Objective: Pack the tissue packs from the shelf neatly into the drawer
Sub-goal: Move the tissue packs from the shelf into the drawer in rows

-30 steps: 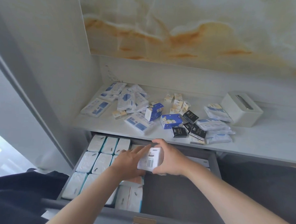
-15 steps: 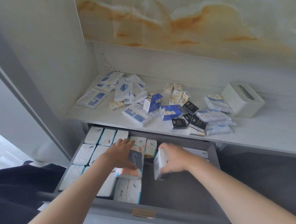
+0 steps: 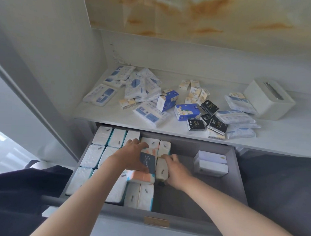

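The grey drawer stands pulled out below the shelf. Rows of white tissue packs fill its left part. My left hand rests flat on an orange-and-white pack with a dark label that lies on top of those rows. My right hand grips a white tissue pack, which stands on edge against the right side of the orange pack. Several loose packs lie scattered on the shelf, among them blue ones and black ones.
Two white boxes sit stacked at the drawer's right end. Bare drawer floor shows between them and the packed rows. A white tissue dispenser stands at the shelf's right. A dark garment is at lower left.
My right hand carried the white pack down from above the drawer and brought it in against the orange pack. My left hand left that pack and settled on the orange one.
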### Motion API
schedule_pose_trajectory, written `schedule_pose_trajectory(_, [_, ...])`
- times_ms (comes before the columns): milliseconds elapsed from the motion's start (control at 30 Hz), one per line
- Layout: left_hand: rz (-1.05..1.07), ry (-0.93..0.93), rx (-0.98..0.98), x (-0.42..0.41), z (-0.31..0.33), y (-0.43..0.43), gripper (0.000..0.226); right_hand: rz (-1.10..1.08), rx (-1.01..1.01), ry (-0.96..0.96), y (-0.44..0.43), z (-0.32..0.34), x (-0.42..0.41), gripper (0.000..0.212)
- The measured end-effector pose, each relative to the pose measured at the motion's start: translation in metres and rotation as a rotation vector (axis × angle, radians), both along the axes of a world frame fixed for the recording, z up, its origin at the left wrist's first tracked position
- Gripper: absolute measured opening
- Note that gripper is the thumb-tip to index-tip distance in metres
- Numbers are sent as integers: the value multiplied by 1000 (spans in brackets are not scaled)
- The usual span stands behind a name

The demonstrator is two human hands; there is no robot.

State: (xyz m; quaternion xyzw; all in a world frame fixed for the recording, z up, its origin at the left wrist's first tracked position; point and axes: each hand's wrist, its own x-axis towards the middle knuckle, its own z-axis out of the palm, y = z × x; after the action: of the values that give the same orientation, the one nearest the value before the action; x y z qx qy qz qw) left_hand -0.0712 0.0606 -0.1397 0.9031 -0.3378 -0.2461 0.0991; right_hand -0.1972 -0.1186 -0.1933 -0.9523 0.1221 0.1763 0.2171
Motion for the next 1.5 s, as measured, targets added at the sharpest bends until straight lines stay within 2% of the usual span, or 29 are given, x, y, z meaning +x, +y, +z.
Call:
schedule_pose_trajectory(133, [40, 119, -36, 2, 7, 0, 78, 48, -124, 40, 3, 5, 2, 102])
schedule_pose_trajectory(267, [119, 196, -218, 5, 16, 2, 49, 81, -71, 184, -4, 24, 8, 131])
schedule_pose_trajectory(333, [161, 254, -273, 4, 21, 3, 47, 38, 30, 145, -9, 44, 14, 121])
schedule_pose_trajectory(467, [243, 326, -371, -8, 33, -6, 54, -165, 481, 48, -17, 87, 24, 79])
schedule_pose_trajectory(633, [335, 396, -624, -26, 48, -18, 51, -254, 584, -107, -27, 99, 14, 62])
schedule_pose_trajectory(733, [400, 471, -627, -28, 51, -16, 49, -315, 616, -200, -29, 98, 11, 69])
schedule_pose_trajectory(867, [455, 375, -612, -36, 52, -21, 56, -347, 740, -63, -24, 104, 9, 100])
schedule_pose_trajectory(933, [403, 419, -628, -40, 51, -24, 53, -272, 657, -2, -24, 106, 7, 111])
schedule_pose_trajectory(967, [363, 498, -653, -42, 51, -24, 45, -243, 566, 15, -24, 107, 6, 111])
schedule_pose_trajectory(1033, [327, 673, -662, -45, 51, -25, 32, -198, 411, 53, -26, 108, 5, 95])
schedule_pose_trajectory(1067, [312, 692, -625, -45, 49, -26, 30, -172, 375, 95, -29, 108, 4, 90])
schedule_pose_trajectory(1100, [286, 656, -570, -44, 46, -26, 26, -140, 358, 151, -31, 109, 2, 89])
schedule_pose_trajectory(1233, [135, 315, -330, -43, 20, -24, 16, -1, 334, 322, -34, 113, -9, 89])
schedule_pose_trajectory(1367, [-129, 134, -122, -44, -3, -15, 41, 2, 401, 432, -29, 111, -14, 90])
schedule_pose_trajectory(1500, [-467, -106, 200, -56, -24, -13, 56, 48, 398, 465, -30, 112, -10, 95])
